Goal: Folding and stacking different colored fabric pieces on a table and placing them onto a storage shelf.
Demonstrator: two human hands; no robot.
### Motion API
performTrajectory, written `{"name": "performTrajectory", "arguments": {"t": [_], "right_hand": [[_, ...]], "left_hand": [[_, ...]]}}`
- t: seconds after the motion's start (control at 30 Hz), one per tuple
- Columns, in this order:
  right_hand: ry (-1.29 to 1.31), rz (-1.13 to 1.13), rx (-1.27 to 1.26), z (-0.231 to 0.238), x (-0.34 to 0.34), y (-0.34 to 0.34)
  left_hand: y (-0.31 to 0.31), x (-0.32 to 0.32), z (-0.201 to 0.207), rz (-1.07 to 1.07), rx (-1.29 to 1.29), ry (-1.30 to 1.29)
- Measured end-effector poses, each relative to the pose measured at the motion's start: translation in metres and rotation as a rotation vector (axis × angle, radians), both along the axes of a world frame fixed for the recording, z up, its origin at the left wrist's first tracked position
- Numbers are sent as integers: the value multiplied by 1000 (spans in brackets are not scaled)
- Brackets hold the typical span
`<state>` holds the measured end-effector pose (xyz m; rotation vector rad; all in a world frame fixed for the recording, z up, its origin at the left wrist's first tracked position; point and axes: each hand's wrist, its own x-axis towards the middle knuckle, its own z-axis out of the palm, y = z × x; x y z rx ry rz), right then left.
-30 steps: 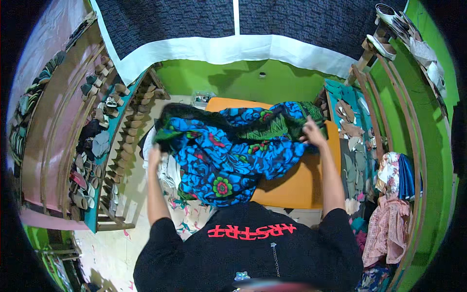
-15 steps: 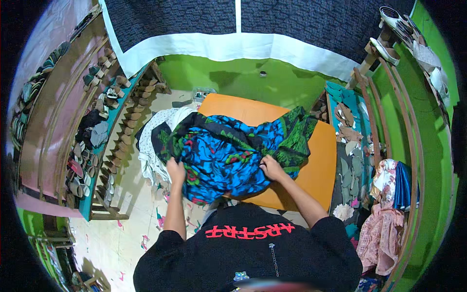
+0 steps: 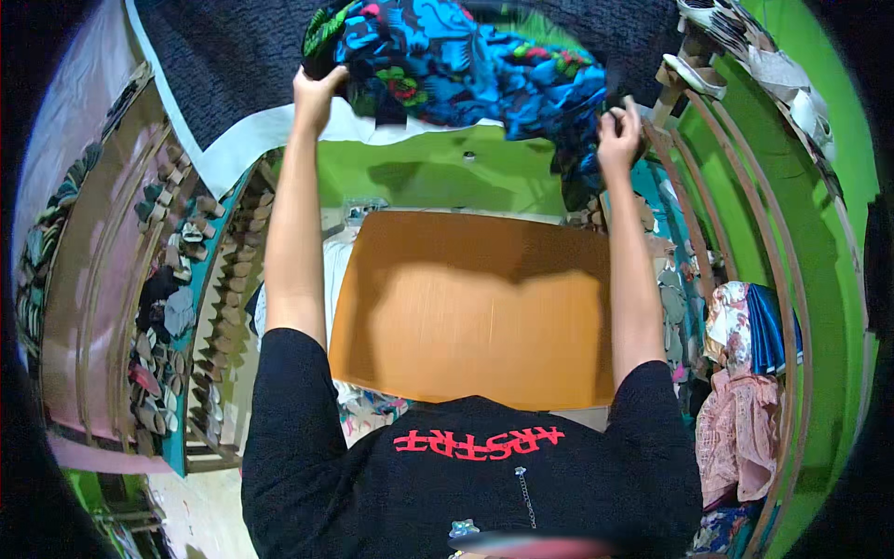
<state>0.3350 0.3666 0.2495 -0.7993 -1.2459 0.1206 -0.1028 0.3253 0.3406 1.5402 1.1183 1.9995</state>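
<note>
A blue, black and green floral cloth hangs in the air between my raised hands, its folds bunched and partly blurred. My left hand is closed on its left end, with the thumb along the edge. At the right end, my right hand pinches the cloth, some of its fingers raised. Both arms reach far forward over an orange-brown table, which carries the shadow of the cloth and arms. The cloth's top edge runs out of the picture.
Shelves of shoes stand at the left, beside a row of shoe forms. White fabric lies by the table's left edge. On the right are a wooden rack and pink lace cloth. A dark curtain hangs ahead.
Both hands have lifted the floral cloth up and forward off the table, spreading wider apart. The tabletop now shows, with shadows across it.
</note>
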Motion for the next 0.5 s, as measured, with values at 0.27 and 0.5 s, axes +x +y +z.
{"name": "performTrajectory", "arguments": {"t": [0.27,0.5], "right_hand": [[244,-172,-335,-5,112,-37],[160,-857,-238,-13,213,-62]], "left_hand": [[-11,-96,-33,142,-300,-296],[19,-184,-80,210,-300,-605]]}}
